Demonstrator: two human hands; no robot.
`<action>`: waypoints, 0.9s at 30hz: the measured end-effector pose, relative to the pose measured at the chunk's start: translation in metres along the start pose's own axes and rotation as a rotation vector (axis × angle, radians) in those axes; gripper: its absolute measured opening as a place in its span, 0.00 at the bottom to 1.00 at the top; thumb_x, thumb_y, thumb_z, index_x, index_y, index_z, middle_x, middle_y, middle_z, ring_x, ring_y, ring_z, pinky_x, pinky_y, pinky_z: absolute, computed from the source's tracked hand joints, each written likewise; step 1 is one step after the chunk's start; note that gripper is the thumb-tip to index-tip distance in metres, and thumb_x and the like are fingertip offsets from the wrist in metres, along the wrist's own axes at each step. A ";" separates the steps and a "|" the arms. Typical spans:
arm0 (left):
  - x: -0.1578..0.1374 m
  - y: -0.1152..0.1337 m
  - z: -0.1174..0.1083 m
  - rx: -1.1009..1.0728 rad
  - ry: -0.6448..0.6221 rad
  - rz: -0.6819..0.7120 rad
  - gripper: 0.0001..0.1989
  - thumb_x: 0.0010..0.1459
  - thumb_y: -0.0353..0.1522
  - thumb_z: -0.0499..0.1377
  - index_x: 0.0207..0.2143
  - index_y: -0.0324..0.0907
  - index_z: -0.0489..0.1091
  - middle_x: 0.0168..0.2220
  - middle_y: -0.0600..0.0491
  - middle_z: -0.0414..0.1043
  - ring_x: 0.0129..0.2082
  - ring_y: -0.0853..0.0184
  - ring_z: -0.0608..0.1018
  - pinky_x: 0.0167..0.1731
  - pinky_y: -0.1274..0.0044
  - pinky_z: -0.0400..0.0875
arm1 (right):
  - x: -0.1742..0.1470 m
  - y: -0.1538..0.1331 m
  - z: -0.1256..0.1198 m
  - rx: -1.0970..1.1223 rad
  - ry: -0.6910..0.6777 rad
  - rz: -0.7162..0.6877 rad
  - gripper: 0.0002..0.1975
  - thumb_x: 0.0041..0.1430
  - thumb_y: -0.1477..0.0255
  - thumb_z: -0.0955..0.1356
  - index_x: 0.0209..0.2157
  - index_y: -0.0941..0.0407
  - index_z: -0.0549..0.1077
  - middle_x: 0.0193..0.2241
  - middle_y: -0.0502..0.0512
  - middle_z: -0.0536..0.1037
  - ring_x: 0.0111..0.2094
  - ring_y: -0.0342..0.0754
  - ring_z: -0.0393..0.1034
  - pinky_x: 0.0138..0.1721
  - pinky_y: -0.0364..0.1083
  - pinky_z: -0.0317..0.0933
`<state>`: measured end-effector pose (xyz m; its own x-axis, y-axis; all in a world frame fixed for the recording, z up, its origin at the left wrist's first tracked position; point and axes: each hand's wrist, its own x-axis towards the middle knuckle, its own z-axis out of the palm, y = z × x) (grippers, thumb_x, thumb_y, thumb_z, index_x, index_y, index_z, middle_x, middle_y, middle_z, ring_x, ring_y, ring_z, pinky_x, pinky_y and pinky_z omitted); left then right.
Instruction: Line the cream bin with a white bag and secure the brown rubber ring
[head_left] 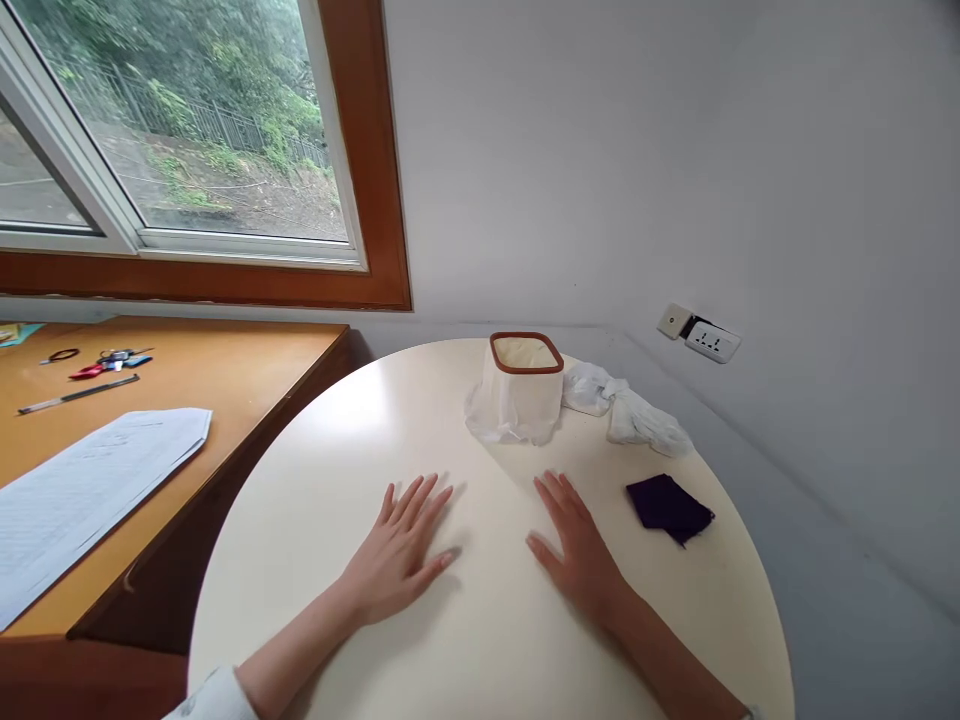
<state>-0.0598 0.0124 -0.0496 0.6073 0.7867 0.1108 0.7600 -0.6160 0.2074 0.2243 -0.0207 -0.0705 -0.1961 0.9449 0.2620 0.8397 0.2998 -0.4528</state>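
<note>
A pale wall (562, 150) stood behind everything, and at its left a wood-framed window (255, 130) looked out on trees and a fence. The round, cream tabletop (300, 490) filled the middle, with a wooden desk (255, 350) at its left. Printed papers (97, 490) lay along the desk's near part. At the far side of the tabletop, the bin (525, 405) stood upright, squarish, brown-rimmed and wrapped in thin white plastic. A bunched plastic bag (649, 420), pinched in at its middle, lay just to its right.

The left hand (397, 555) was spread palm down over the tabletop, its fingers straight and fanned, holding nothing. The right hand (577, 555) lay the same way opposite, its thumb apart from its other extended fingers, also holding nothing. It was hard to tell how firmly either palm touched the surface. To the right of the right hand, apart from it, lay a dark purple cloth (667, 505). A socket (712, 341) was set on the wall. A pen (79, 394) lay on the desk.
</note>
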 end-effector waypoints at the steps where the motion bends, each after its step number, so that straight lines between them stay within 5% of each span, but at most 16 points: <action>1: -0.005 0.003 -0.001 0.033 -0.016 0.020 0.34 0.60 0.47 0.44 0.63 0.51 0.31 0.66 0.51 0.34 0.64 0.53 0.43 0.58 0.53 0.34 | -0.006 -0.004 -0.001 -0.064 -0.062 -0.029 0.30 0.61 0.61 0.57 0.62 0.48 0.42 0.64 0.50 0.44 0.64 0.51 0.32 0.61 0.56 0.38; 8: -0.016 0.004 0.002 0.127 -0.062 0.061 0.32 0.60 0.48 0.42 0.63 0.53 0.33 0.65 0.51 0.36 0.64 0.54 0.45 0.58 0.54 0.33 | -0.015 -0.014 -0.008 -0.229 -0.327 -0.094 0.28 0.61 0.54 0.53 0.62 0.43 0.43 0.64 0.50 0.44 0.64 0.53 0.35 0.61 0.60 0.33; 27: -0.015 0.004 0.000 0.136 -0.076 0.059 0.32 0.60 0.48 0.42 0.63 0.52 0.34 0.65 0.51 0.37 0.63 0.55 0.46 0.59 0.56 0.37 | -0.013 -0.015 -0.010 -0.239 -0.350 -0.072 0.28 0.62 0.55 0.52 0.62 0.43 0.42 0.64 0.49 0.42 0.64 0.52 0.35 0.60 0.60 0.34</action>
<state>-0.0655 -0.0022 -0.0508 0.6636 0.7468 0.0436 0.7438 -0.6649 0.0685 0.2188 -0.0391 -0.0589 -0.3838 0.9226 -0.0382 0.9033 0.3665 -0.2232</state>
